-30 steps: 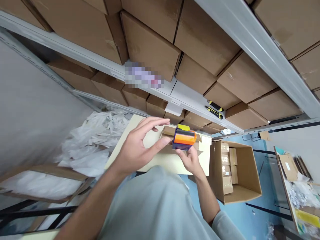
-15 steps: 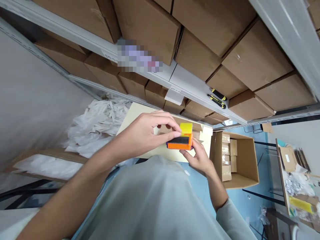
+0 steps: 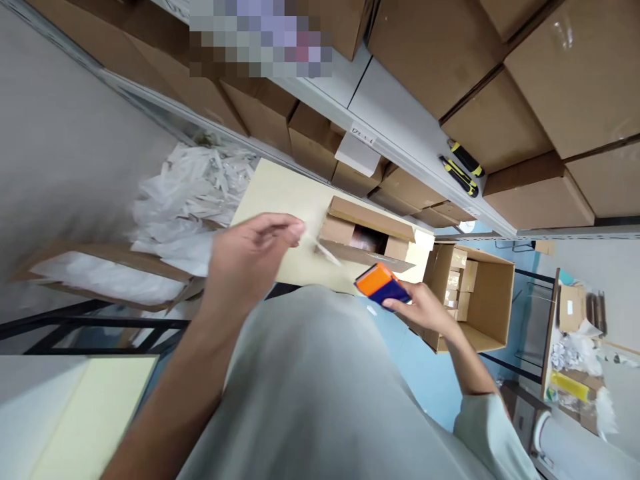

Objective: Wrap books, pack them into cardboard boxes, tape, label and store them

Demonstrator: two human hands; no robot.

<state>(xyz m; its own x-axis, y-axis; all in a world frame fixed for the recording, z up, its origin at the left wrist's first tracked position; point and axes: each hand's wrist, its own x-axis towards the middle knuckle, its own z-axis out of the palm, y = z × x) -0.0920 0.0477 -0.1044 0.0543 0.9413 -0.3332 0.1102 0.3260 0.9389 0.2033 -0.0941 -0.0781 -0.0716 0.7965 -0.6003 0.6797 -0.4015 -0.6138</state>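
My right hand [image 3: 425, 307] is closed on one end of a small orange and dark blue box [image 3: 383, 285], held over the near edge of the pale tabletop [image 3: 280, 193]. My left hand [image 3: 255, 250] is raised to the left, its fingers curled and pressed together. A thin whitish strip [image 3: 327, 253], smeared by motion, shows just right of those fingers; whether they grip it is unclear. Between and beyond the hands, an open cardboard box [image 3: 370, 233] rests on the tabletop with something dark inside.
A large open carton [image 3: 487, 293] holding small boxes stands at the right. White plastic bags [image 3: 195, 193] are heaped at the left. Above the tabletop, a shelf [image 3: 395, 113] bears cartons and two yellow-black cutters [image 3: 459, 175]. A second table [image 3: 550, 327] is far right.
My left hand has let go of the orange item and moved left. The yellow part no longer shows, and the box in my right hand is turned. The cardboard box is more exposed as the view shifted.
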